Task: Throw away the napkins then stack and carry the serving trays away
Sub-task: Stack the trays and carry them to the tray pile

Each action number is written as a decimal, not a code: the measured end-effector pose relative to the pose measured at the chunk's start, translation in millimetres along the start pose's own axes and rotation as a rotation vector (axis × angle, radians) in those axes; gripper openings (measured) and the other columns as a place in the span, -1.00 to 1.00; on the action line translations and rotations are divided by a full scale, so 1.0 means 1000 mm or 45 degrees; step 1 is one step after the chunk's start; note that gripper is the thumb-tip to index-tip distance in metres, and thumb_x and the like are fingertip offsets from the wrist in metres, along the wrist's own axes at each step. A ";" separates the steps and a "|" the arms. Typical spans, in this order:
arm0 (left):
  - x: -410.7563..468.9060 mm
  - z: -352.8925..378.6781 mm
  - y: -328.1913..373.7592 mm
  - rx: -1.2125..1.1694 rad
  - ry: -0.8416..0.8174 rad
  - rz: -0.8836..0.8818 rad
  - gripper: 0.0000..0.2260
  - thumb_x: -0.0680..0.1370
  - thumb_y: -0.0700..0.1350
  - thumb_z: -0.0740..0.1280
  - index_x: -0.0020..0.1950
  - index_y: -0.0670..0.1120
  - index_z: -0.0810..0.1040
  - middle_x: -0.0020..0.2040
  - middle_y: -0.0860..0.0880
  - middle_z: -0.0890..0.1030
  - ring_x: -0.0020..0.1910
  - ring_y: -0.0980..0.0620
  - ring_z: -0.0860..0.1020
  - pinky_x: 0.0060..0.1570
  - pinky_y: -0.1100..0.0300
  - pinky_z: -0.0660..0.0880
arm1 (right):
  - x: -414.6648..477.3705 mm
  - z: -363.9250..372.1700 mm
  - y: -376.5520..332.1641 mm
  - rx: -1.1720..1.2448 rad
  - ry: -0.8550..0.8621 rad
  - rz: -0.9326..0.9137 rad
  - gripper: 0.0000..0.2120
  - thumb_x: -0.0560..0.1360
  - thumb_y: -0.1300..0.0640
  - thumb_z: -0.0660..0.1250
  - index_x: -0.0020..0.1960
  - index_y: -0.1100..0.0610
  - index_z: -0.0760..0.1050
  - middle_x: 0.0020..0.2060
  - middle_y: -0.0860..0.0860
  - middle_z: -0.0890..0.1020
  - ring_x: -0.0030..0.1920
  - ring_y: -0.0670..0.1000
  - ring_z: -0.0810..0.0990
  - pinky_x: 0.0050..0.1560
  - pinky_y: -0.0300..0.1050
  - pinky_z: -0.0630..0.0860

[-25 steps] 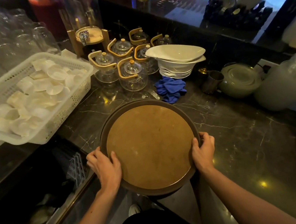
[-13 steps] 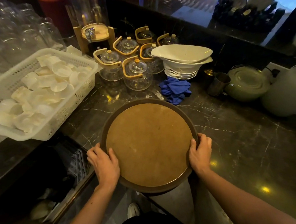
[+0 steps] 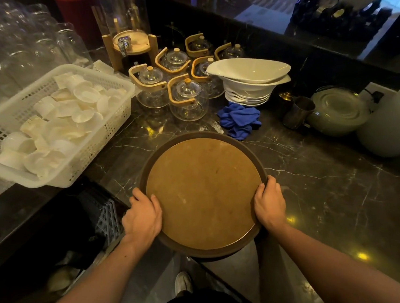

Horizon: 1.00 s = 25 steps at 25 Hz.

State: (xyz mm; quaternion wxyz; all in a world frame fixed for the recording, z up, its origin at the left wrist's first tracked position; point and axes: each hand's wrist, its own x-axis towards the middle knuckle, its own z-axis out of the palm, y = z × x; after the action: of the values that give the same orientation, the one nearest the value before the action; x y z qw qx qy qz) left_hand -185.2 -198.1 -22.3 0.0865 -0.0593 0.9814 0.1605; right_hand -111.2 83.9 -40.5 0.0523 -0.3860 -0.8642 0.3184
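Dark marble surface fills the view, dim light glinting off it. A white basket of small dishes sits far left, glass teapots and stacked white bowls at the back, a blue cloth just before them. Round brown tray juts over the near edge, left hand and right hand clamped on its rim.

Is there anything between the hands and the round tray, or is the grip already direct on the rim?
Nothing visible stands between them. The left hand and the right hand each hold the rim of the round tray directly, on opposite sides. The blue cloth and the glass teapots lie beyond the tray's far edge, apart from both hands.
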 end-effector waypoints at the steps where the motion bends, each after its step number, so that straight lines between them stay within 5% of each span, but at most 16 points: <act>1: 0.004 -0.003 -0.003 0.045 -0.045 0.038 -0.55 0.64 0.09 0.02 0.37 -0.23 0.15 0.16 -0.28 0.55 -0.01 -0.32 0.60 -0.04 -0.11 0.47 | 0.000 0.000 -0.001 -0.025 -0.004 -0.001 -0.60 0.66 0.05 0.06 0.45 0.19 0.25 0.29 0.18 0.48 0.25 0.19 0.51 0.20 0.11 0.43; 10: 0.033 -0.015 -0.022 0.009 -0.314 0.093 -0.44 0.57 0.30 0.08 0.25 -0.17 0.22 0.15 -0.25 0.56 0.08 -0.28 0.57 0.02 -0.07 0.47 | -0.020 -0.008 0.001 -0.268 -0.009 0.116 -0.60 0.63 -0.16 0.01 0.18 0.15 0.35 0.05 0.17 0.61 0.03 0.23 0.60 0.05 0.17 0.50; 18: 0.075 -0.034 -0.011 -0.024 -0.401 0.175 -0.32 0.49 0.35 0.23 0.35 -0.15 0.31 0.29 -0.20 0.48 0.23 -0.23 0.50 0.16 -0.14 0.47 | -0.055 -0.003 -0.008 -0.184 -0.026 0.277 -0.75 0.66 -0.04 -0.02 0.06 0.13 0.29 0.03 0.19 0.59 0.01 0.25 0.58 -0.03 0.10 0.47; 25: 0.057 -0.017 -0.013 -0.172 -0.331 0.104 -0.29 0.41 0.44 0.22 0.22 -0.13 0.28 0.23 -0.20 0.52 0.16 -0.26 0.53 0.05 -0.09 0.47 | -0.063 -0.001 -0.011 -0.127 -0.029 0.339 -0.72 0.66 -0.04 -0.02 0.07 0.17 0.30 0.07 0.22 0.58 0.05 0.27 0.57 0.00 0.10 0.46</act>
State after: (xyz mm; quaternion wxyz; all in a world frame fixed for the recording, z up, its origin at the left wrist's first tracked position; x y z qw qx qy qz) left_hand -241.6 -221.0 -20.9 0.2022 -0.0037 0.9505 0.2360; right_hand -73.5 35.1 -23.3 -0.0196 -0.4956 -0.8207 0.2836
